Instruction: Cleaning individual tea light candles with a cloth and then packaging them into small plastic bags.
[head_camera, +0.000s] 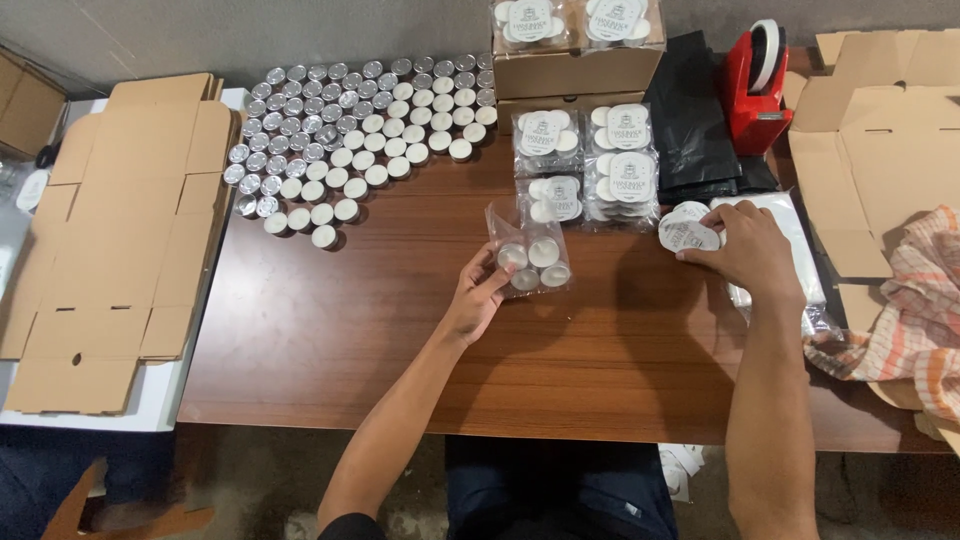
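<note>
A clear bag (532, 250) of white tealights lies mid-table, its near corner pinched by the left hand (478, 295). The right hand (745, 248), fingers curled, pinches a round white label from a small stack (685, 228) just to the bag's right. Bare brown wood-grain table (400, 340) stretches open from the bag toward the near edge and to the left; no such room lies behind it.

Sealed, labelled bags (585, 165) sit stacked just behind the open bag, backed by a brown box (575, 70) carrying two more. Rows of loose tealights (350, 140), some white wax up and some showing silvery metal cups, crowd the far left corner. Black pouches (695, 120) and a red tape dispenser (752, 85) stand behind the right hand. Glossy plastic sleeves (800, 250) lie under that wrist, reaching the right edge beside a checked cloth (915, 310) and flat cardboard (880, 150). More flattened cartons (115, 240) cover a white side surface to the left.
</note>
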